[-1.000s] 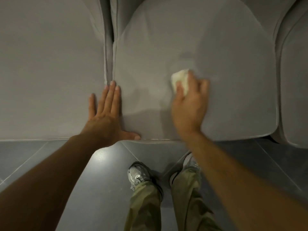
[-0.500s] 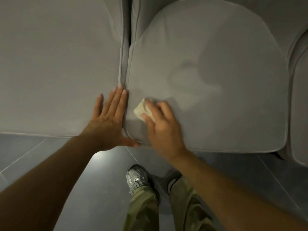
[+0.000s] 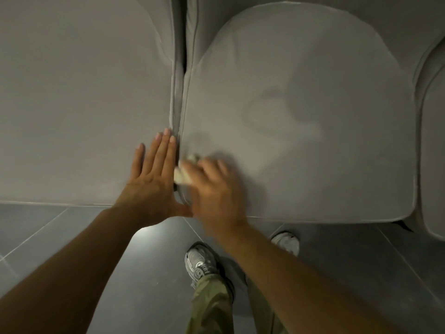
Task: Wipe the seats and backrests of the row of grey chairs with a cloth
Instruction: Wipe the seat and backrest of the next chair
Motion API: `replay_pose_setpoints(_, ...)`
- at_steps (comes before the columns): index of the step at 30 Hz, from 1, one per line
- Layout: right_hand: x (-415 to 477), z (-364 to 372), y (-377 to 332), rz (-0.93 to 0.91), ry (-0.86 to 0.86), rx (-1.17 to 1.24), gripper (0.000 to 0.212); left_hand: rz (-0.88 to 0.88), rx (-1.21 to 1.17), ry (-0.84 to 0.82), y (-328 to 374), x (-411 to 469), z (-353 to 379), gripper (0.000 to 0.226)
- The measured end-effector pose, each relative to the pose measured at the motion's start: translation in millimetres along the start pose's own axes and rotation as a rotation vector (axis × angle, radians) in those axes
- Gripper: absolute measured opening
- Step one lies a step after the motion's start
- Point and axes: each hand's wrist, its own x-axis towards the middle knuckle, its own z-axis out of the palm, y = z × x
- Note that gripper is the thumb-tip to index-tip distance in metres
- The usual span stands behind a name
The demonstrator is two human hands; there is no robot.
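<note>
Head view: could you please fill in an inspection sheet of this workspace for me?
Surface: middle grey padded chair seat, with faint darker smears across its middle; left grey padded chair seat beside it, a narrow gap between them.
Job's things: small pale crumpled cloth on the middle seat's front left corner, by the gap.
Clutter: nothing seen.
Hands: left hand flat, fingers straight, resting on the left seat's edge; right hand blurred, holding the cloth against the middle seat.
Cables: nothing seen.
Surroundings: dark grey tiled floor; silver-grey sneaker and olive-green trousers below; third grey seat at the right edge.
</note>
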Motion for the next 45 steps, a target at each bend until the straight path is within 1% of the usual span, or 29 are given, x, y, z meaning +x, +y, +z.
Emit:
replay_pose_setpoints(2,-25.6,-5.5,-7.1,-0.045,-0.064,0.025,0.028,0.007,0.017,-0.001,1.4,-6.5,-0.6,0.141)
replay_pose_setpoints(4,-35.0,-16.1,-2.4,-0.031,-0.098,0.101,0.029,0.007,0.016,0.006,5.5,-10.3,-1.0,0.141)
replay_pose_setpoints(5,-34.6,-24.1,5.2,0.026,-0.084,0.129,0.033,-0.001,0.006,0.011,8.8,-10.4,-1.9,0.142)
replay_pose_setpoints(6,-32.3,-34.4,16.9,0.115,-0.033,0.137,0.038,0.000,-0.003,0.014,13.9,-8.8,-2.9,0.142)
replay_pose_setpoints(8,-25.3,-60.5,54.2,0.309,0.152,0.104,0.043,0.021,-0.029,0.016,28.3,-3.2,-4.0,0.144)
replay_pose_setpoints(10,-22.4,-88.0,104.1,0.461,0.293,0.016,0.041,0.051,-0.066,0.014,46.6,4.0,-4.6,0.144)
replay_pose_setpoints(12,-24.2,-99.5,137.9,0.651,0.326,-0.065,0.041,0.071,-0.081,0.023,63.9,13.2,-1.8,0.138)
replay_pose_setpoints(13,-25.4,-94.2,140.2,0.743,0.322,-0.104,0.041,0.072,-0.085,0.027,70.6,17.6,-0.2,0.138)
replay_pose_setpoints(14,-26.2,-84.3,132.8,0.778,0.311,-0.128,0.040,0.061,-0.087,0.032,75.9,21.3,1.5,0.139)
replay_pose_setpoints(15,-26.9,-72.4,120.5,0.738,0.302,-0.130,0.038,0.045,-0.080,0.045,80.0,25.2,3.2,0.140)
replay_pose_setpoints(17,-28.0,-56.6,94.0,0.545,0.253,-0.079,0.036,0.033,-0.057,0.073,85.9,30.3,6.1,0.141)
replay_pose_setpoints(18,-28.1,-55.9,86.5,0.444,0.204,-0.016,0.037,0.033,-0.044,0.068,87.2,29.7,6.3,0.143)
replay_pose_setpoints(20,-30.0,-67.7,91.5,0.314,0.107,0.120,0.038,0.045,-0.016,0.042,89.8,28.0,3.7,0.145)
replay_pose_setpoints(21,-32.8,-78.1,102.3,0.290,0.097,0.140,0.037,0.053,-0.009,0.030,93.8,28.6,2.3,0.145)
replay_pose_setpoints(23,-37.2,-102.0,132.4,0.358,0.172,0.072,0.039,0.045,-0.013,0.021,106.3,34.0,-1.6,0.142)
replay_pose_setpoints(25,-42.9,-126.8,175.1,0.533,0.293,-0.032,0.039,0.043,-0.024,0.034,122.1,45.5,-4.9,0.138)
replay_pose_setpoints(27,-50.5,-151.6,220.2,0.701,0.371,-0.104,0.040,0.069,-0.024,0.036,138.5,60.4,-7.1,0.134)
replay_pose_setpoints(29,-53.8,-162.7,248.2,0.819,0.360,-0.136,0.040,0.089,-0.028,0.039,150.9,74.7,-9.4,0.133)
replay_pose_setpoints(31,-49.7,-155.9,251.0,0.859,0.322,-0.150,0.040,0.095,-0.028,0.023,157.5,85.5,-10.5,0.134)
replay_pose_setpoints(33,-35.1,-139.5,230.5,0.787,0.299,-0.103,0.040,0.099,-0.017,0.020,157.8,92.4,-9.2,0.136)
replay_pose_setpoints(36,-8.3,-109.9,186.2,0.483,0.223,0.048,0.032,0.099,0.019,-0.005,158.0,94.9,-9.9,0.137)
replay_pose_setpoints(37,0.7,-103.2,173.8,0.412,0.178,0.125,0.031,0.087,0.020,-0.014,156.9,94.6,-11.0,0.136)
replay_pose_setpoints(39,17.6,-99.0,159.8,0.389,0.125,0.244,0.035,0.043,0.006,-0.011,153.8,95.4,-17.4,0.134)
replay_pose_setpoints(42,39.2,-108.3,162.9,0.430,0.217,0.270,0.037,-0.065,-0.015,0.017,145.7,100.9,-36.8,0.131)
replay_pose_setpoints(45,64.6,-121.2,175.2,0.413,0.219,0.267,0.040,-0.129,0.047,0.100,132.8,112.6,-57.9,0.122)
